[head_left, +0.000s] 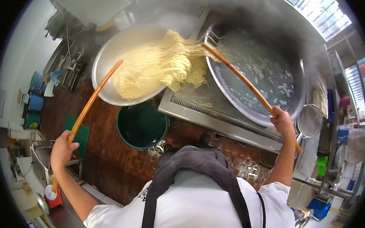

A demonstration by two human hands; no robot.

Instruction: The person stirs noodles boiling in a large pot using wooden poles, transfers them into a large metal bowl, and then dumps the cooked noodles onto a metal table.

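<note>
My left hand [62, 151] is closed around a long wooden stick [96, 92], whose far end reaches over the noodles at the bowl's left side. Another wooden stick [245, 78] is gripped in my right hand [283, 123], its tip among noodle strands at the pot's left rim. A big heap of pale yellow noodles [152, 70] fills much of the wide metal bowl [106, 93] and spills over its right side. Some strands stretch across to the large pot [218, 89], where bubbly, steaming water [261, 72] shows. A few noodles lie on the metal stove top [187, 94].
Below the bowl stands a green bucket [142, 128] on the brown tiled floor [107, 163]. A wire strainer [310, 121] rests at the pot's right. A red dial scale [52, 196] is at lower left; blue containers [36, 102] line the left wall. Steam blurs the back.
</note>
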